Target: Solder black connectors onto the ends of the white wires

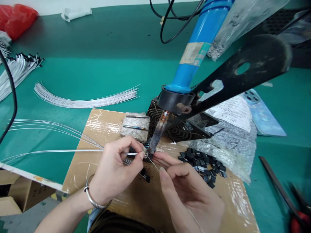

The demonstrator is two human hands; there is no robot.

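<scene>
A small slip could drive skin or wire onto the scorched metal soldering-iron tip (155, 139), just beside the fingers. The left hand's (114, 168) fingers (141, 155) pinch a long white wire (73, 150) tight by a small black plastic component (145, 157); the right hand's (187, 191) fingers (167, 160) curl almost shut on a fine bare wire (191, 215). Loose black plastic components (201, 165) sit at three o'clock on brown cardboard (80, 165).

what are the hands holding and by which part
The left hand pinches a white wire near its end, beside the soldering iron. The right hand pinches a thin silvery wire, apparently partway along it.
</scene>
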